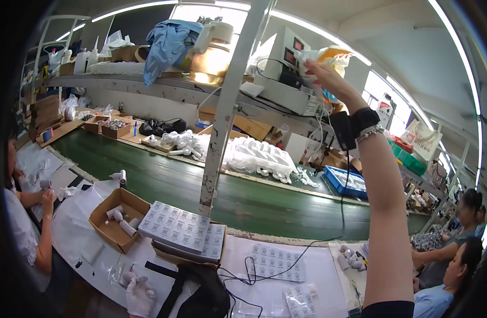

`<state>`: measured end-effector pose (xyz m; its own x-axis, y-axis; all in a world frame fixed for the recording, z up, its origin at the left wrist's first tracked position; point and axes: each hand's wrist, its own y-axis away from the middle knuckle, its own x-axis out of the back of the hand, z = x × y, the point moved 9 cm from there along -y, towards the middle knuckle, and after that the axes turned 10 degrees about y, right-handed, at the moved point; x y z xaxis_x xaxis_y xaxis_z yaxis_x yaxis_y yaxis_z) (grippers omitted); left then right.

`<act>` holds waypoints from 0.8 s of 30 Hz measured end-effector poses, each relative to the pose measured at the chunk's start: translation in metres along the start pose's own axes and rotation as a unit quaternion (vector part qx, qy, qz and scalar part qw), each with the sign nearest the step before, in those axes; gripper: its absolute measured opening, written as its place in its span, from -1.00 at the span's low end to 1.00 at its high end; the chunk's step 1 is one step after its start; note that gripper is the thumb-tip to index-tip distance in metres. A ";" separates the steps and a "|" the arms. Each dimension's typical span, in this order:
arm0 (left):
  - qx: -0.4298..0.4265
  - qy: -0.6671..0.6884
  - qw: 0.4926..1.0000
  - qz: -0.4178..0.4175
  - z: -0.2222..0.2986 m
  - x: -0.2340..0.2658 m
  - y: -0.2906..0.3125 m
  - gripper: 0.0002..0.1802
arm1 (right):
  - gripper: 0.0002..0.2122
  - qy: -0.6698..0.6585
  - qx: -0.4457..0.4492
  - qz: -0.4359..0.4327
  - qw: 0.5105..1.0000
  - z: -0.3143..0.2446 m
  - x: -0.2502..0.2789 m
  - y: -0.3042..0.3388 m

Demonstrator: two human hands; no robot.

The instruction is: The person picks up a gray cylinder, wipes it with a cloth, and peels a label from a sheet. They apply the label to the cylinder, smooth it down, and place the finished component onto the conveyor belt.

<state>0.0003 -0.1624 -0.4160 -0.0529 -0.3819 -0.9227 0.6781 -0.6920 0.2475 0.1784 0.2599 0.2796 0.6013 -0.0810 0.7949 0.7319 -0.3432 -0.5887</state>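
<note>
My right hand (328, 79) is raised high to the shelf, with its fingers on a crinkled white, orange and blue plastic bag (336, 57) beside a grey box-shaped device (286, 50). A watch, a bead bracelet and a black box (341, 131) with a cable are at that wrist. Low on the left, my left hand (140, 296), in a white glove, rests over the white worktop with its fingers loosely apart. Next to it lies a small clear bag (116, 273). Stacked sheets of printed labels (174, 227) lie on a carton to its right.
A cardboard box (103, 217) holds white cylindrical parts. Black cables (249, 273) and a label sheet (278, 262) lie on the worktop. Beyond runs a green conveyor belt (164, 175), with a metal post (217, 122) before it. Other people sit left and right.
</note>
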 end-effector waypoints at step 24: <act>-0.004 0.041 0.999 -0.025 -0.001 -0.025 0.014 -0.68 | -0.26 0.267 -0.125 -0.001 0.955 0.040 -0.021 -0.069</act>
<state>0.0118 -0.1623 -0.3896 -0.0258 -0.2957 -0.9549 0.6819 -0.7038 0.1995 0.1278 0.3232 0.2978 0.3009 -0.5230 0.7975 0.5934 -0.5520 -0.5859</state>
